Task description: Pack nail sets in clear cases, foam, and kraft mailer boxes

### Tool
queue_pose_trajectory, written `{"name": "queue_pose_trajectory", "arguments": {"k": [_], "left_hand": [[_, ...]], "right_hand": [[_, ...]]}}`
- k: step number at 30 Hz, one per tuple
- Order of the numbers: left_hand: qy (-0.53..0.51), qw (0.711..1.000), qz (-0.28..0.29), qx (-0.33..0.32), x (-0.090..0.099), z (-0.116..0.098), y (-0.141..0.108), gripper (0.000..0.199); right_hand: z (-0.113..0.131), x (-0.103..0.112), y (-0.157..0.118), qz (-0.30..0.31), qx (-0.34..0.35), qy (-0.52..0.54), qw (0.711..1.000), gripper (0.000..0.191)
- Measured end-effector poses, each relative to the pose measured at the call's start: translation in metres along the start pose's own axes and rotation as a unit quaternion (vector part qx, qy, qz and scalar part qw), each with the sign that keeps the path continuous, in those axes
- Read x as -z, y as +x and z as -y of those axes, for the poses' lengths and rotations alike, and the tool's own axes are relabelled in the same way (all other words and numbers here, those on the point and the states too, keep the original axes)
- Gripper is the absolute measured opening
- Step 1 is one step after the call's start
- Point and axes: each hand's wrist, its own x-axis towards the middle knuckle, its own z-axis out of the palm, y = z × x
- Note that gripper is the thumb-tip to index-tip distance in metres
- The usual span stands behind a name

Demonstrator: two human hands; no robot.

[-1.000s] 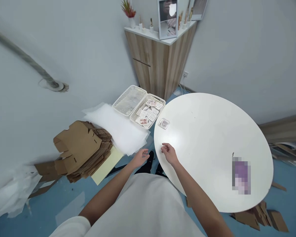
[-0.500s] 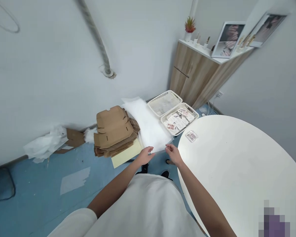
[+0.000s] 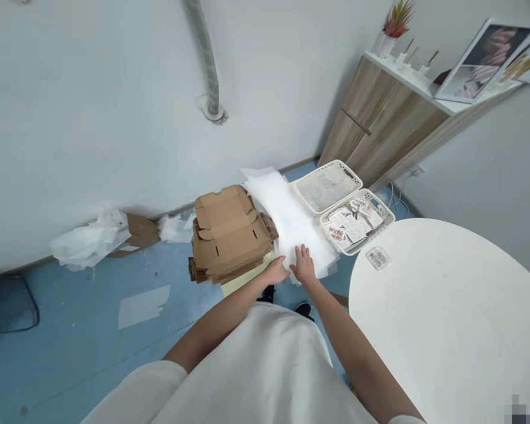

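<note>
A stack of thin white packing sheets (image 3: 282, 209) lies in front of me, its edges uneven. My right hand (image 3: 304, 265) rests on the near part of the stack, palm down with fingers spread. At the near left edge of the sheets is my left hand (image 3: 276, 271), fingers and thumb apart; whether it presses on the sheets I cannot tell. Left of the stack sits a pile of flattened brown cardboard boxes (image 3: 229, 227), with a pale yellow board (image 3: 242, 280) showing beneath it.
Two white baskets stand right of the sheets: one basket (image 3: 311, 203) with clear bags, the other (image 3: 382, 238) with printed packets. A small clear pack (image 3: 378, 258) lies on the round white table (image 3: 459, 318). A wooden cabinet (image 3: 393, 112) stands behind; white wrapping (image 3: 90, 238) lies by the wall.
My view has shifted, so the scene sits further right. My hands, earlier raised at the near edge of the sheets, have come forward; the right one now lies flat on the stack.
</note>
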Motion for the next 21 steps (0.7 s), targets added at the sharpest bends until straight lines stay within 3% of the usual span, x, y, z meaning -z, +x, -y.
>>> {"name": "queue_pose_trajectory", "arguments": {"k": [4,9,13,17,21], "left_hand": [[0.012,1.0,0.018,-0.002,0.001,0.01,0.004,0.066],[0.019,0.999,0.015,-0.04,0.0,0.014,0.004,0.059],[0.018,0.999,-0.006,-0.047,0.001,0.01,0.007,0.054],[-0.012,0.999,-0.034,-0.034,0.001,-0.001,0.011,0.049],[-0.078,0.992,-0.097,0.007,0.002,-0.019,0.012,0.053]], "right_hand": [[0.002,-0.005,0.005,-0.003,-0.001,-0.104,0.995,0.053],[0.001,-0.003,0.006,-0.013,0.01,-0.157,0.987,0.024],[0.002,0.003,0.005,-0.006,0.0,-0.14,0.99,0.026],[0.0,0.01,-0.001,-0.07,0.034,-0.09,0.993,0.026],[0.0,0.019,-0.013,-0.17,0.059,-0.046,0.983,0.027]]}}
